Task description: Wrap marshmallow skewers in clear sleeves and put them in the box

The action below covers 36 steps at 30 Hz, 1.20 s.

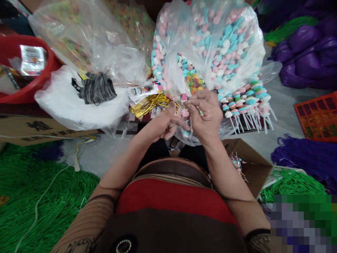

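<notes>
My right hand (206,114) is closed in a pinch on the neck of a small clear candy bag (183,96), whose white and pink top sticks up above the fingers. Pink and blue candy shows below the pinch, partly hidden by my fingers. Beside it, my left hand (165,123) has its index finger stretched toward the bag and its thumb apart; I see nothing held in it. Gold twist ties (151,104) lie just beyond the left hand, with flat printed wrappers (143,92) behind them. Candy skewers (247,98) on white sticks are stacked right of my right hand.
Large clear bags of pink, blue and white candy (223,38) and of gummy rings (68,35) stand behind. At left are a red basin (50,56) and a dark striped cloth (97,89) on white plastic. An open carton (252,168) sits low at right, near an orange crate (316,114).
</notes>
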### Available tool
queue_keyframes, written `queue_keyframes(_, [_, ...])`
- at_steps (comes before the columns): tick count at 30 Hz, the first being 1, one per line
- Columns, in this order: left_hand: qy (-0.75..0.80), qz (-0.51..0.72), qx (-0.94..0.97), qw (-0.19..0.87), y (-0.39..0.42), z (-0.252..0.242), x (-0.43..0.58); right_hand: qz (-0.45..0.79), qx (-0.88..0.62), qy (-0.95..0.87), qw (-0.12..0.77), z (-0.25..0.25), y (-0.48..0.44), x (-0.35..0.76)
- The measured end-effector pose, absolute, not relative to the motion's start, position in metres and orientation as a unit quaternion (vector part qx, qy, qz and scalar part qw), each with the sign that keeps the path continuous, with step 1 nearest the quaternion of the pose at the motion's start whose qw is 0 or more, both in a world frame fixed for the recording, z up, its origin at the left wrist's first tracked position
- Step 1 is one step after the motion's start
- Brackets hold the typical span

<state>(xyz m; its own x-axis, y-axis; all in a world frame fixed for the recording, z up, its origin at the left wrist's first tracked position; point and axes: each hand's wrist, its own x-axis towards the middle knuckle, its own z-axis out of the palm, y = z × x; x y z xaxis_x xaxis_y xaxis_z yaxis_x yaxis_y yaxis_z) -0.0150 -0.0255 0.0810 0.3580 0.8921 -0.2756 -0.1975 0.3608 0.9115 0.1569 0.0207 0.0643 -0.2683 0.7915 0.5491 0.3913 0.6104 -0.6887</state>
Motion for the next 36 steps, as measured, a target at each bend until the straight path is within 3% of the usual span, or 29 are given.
queue_keyframes(5, [0.383,0.440,0.279,0.763,-0.014,0.054,-0.001,0.209,-0.361,-0.773,0.479,0.058,0.009,0.148])
queue_keyframes(10, [0.327,0.478,0.202,0.790,-0.015,0.059,0.004,0.214,-0.314,-0.776,0.503,0.045,-0.002,0.144])
queue_keyframes(15, [0.360,0.576,0.160,0.716,-0.019,0.067,0.013,0.233,-0.338,-0.770,0.489,0.045,-0.011,0.145])
queue_keyframes(20, [0.382,0.631,0.288,0.611,-0.022,0.065,0.008,0.317,-0.408,-0.662,0.543,0.042,-0.007,0.149])
queue_keyframes(24, [0.433,0.559,0.467,0.531,-0.028,0.077,-0.004,0.565,-0.366,-0.589,0.448,0.043,0.004,0.163])
queue_keyframes(27, [0.393,0.426,0.638,0.508,-0.031,0.090,-0.006,0.635,-0.329,-0.593,0.370,0.052,0.005,0.182])
queue_keyframes(31, [0.360,0.325,0.750,0.449,-0.039,0.086,0.014,0.570,-0.359,-0.656,0.341,0.059,-0.009,0.226])
queue_keyframes(36, [0.398,0.252,0.777,0.418,-0.046,0.053,0.032,0.381,-0.576,-0.633,0.350,0.038,-0.035,0.328])
